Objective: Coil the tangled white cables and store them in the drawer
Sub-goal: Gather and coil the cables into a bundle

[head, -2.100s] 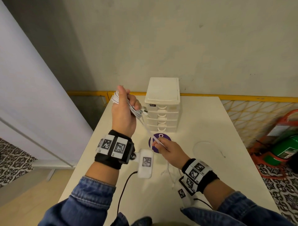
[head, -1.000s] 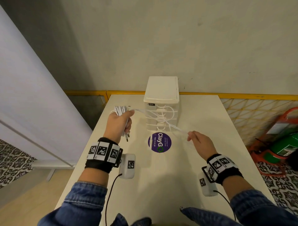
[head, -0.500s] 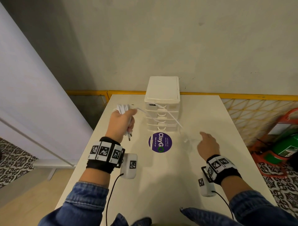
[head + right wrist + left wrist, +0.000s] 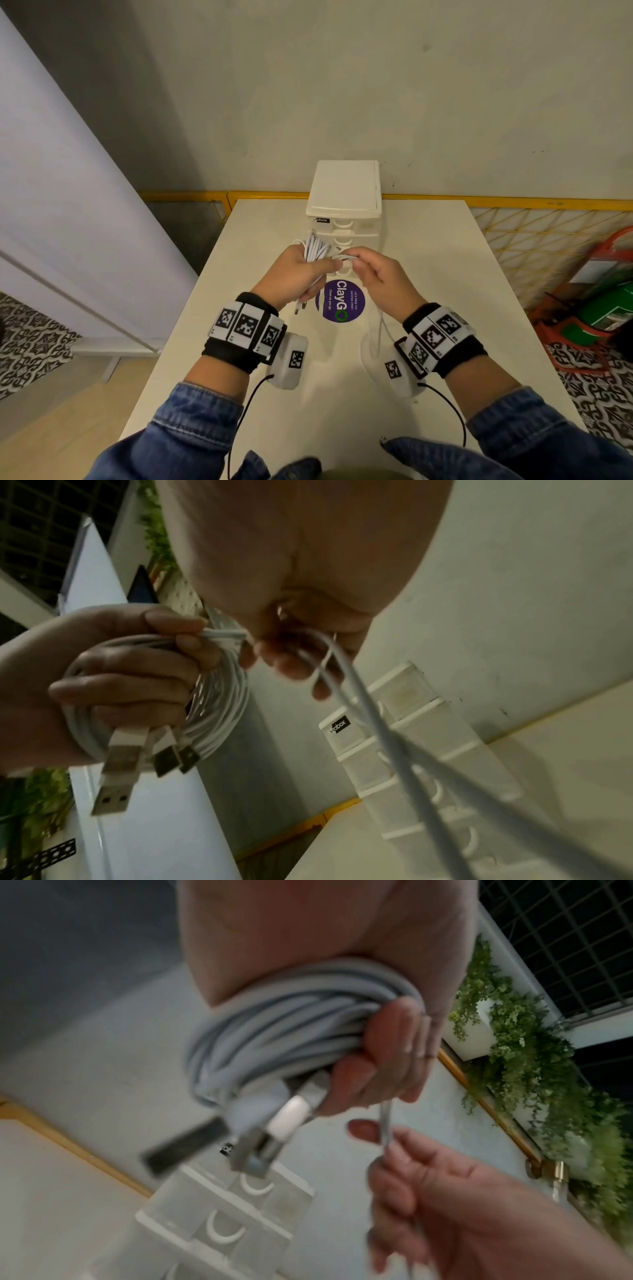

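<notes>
My left hand (image 4: 301,274) grips a coil of white cables (image 4: 315,248) above the table, in front of the white drawer unit (image 4: 344,202). In the right wrist view the coil (image 4: 219,696) wraps the left hand's fingers, and USB plugs (image 4: 118,769) hang below it. My right hand (image 4: 370,270) sits close beside the left and pinches the loose cable strand (image 4: 222,634) that leads off the coil. From there the loose strand (image 4: 379,329) hangs down to the table. All drawers look closed.
A purple round ClayGo sticker (image 4: 340,301) lies on the white table (image 4: 445,274) under my hands. A yellow rail (image 4: 513,202) runs behind the table. Red and green equipment (image 4: 609,308) stands on the floor at the right.
My right hand has swung back from the right side of the table to the left hand, bringing the loose cable strand against the coil. The left hand has stayed near the drawers.
</notes>
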